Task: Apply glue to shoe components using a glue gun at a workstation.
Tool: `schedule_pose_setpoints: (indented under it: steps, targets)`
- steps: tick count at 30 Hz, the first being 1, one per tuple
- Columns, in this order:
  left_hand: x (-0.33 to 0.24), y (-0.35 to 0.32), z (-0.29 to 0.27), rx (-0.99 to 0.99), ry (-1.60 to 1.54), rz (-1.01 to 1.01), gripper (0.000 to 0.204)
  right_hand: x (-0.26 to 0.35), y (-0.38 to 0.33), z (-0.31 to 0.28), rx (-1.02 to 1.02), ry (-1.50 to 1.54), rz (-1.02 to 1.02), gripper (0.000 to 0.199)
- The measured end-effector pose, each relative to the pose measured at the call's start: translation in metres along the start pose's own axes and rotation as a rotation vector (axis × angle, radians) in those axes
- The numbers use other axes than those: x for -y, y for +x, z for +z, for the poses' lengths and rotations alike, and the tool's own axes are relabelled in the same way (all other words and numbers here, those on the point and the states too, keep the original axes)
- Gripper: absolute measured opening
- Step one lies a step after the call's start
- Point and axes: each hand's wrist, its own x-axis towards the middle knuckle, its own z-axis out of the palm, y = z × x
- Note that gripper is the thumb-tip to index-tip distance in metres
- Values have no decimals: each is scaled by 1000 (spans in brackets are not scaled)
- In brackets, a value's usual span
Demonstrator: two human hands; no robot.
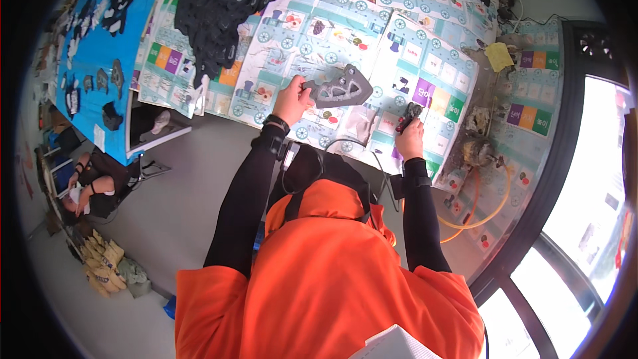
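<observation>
Far left, a blue worktop [100, 40] carries rows of small dark cut pieces, and beside its lower edge a second person [93, 189] sits low on the floor. Nearer the middle, a heap of dark grey cut pieces [216, 10] lies on the main worktop [399, 53], which is covered with printed paper sheets showing coloured squares and small wheels.

The left hand [291, 98] reaches forward from a black sleeve, a dark band at the wrist. Its fingers are closed round the left end of a grey, roughly triangular cut piece [340, 88] with several cut-out holes — the piece is held flat just above the paper sheets, its broad end pointing right, in the space between the two hands.

The right hand [410, 134] is curled tight round a small dark tool [411, 114], the fingers fully wrapped about it; the tool's tip points up toward the grey piece but stands apart from it. What kind of tool it is cannot be told.

Further right, a crumpled yellow scrap [498, 56] lies on the sheets, and an orange hose [488, 209] loops below the worktop's edge — near the dark window frame [565, 159].
</observation>
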Motion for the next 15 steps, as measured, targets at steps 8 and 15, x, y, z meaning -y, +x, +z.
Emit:
schedule_pose_setpoints:
  steps: [8, 15]
  targets:
    - [-64, -103, -112, -76, -393, 237, 20, 112, -3, -7, 523, 1078, -38, 45]
    - [-84, -192, -190, -326, -426, 135, 20, 224, -64, -72, 812, 1446, -314, 34]
